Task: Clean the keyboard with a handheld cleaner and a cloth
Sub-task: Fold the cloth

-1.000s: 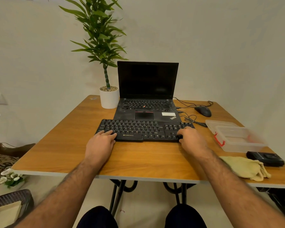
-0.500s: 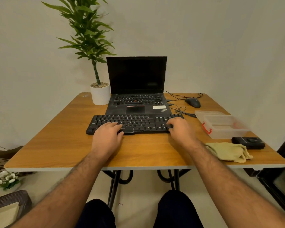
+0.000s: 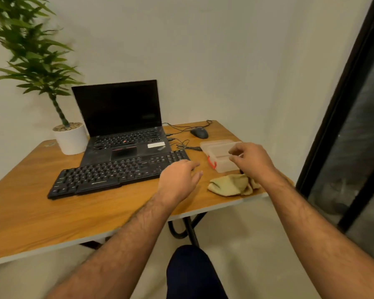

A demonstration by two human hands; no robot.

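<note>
A black keyboard (image 3: 115,172) lies on the wooden table (image 3: 30,210) in front of an open black laptop (image 3: 123,126). A crumpled yellow cloth (image 3: 231,185) sits near the table's right front edge. My left hand (image 3: 179,180) hovers over the table just right of the keyboard, fingers relaxed, holding nothing. My right hand (image 3: 252,160) is raised above the cloth, in front of a clear plastic box (image 3: 219,152), its fingers loosely curled and empty. The black handheld cleaner is mostly hidden behind my right hand.
A potted plant in a white pot (image 3: 70,138) stands at the back left. A black mouse (image 3: 199,132) and its cable lie behind the clear box. A dark door frame (image 3: 341,117) rises on the right past the table edge.
Both hands have left the keyboard and moved right, toward the cloth and the clear box. My head has turned right, so the table now sits left in view.
</note>
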